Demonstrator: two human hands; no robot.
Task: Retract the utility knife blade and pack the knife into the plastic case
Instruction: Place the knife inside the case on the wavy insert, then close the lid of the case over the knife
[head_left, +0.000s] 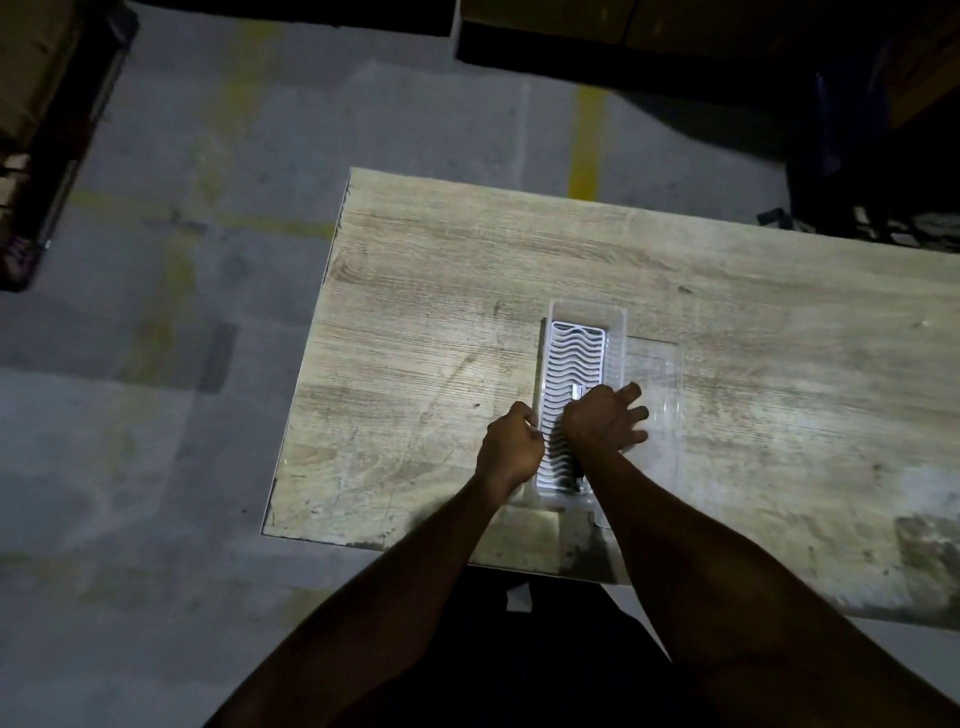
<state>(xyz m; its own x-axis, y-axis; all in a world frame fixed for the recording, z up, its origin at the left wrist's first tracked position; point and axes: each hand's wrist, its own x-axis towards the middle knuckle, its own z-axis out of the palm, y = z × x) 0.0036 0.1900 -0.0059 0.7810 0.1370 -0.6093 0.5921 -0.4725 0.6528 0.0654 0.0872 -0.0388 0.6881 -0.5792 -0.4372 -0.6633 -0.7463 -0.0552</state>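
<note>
A clear plastic case with a white wavy insert lies lengthwise on the wooden table. The utility knife lies in it along the right side. Its silver end shows by my thumb and its dark end shows near the case's near end. Whether the blade is out is hidden. My right hand is over the knife, thumb side pinching its far part, the other fingers spread to the right. My left hand grips the case's left wall. The case's clear lid lies flat to the right.
The table's left edge and near edge are close to the case. Beyond them is grey concrete floor with yellow lines. Dark shelving and boxes stand at the far left and along the top.
</note>
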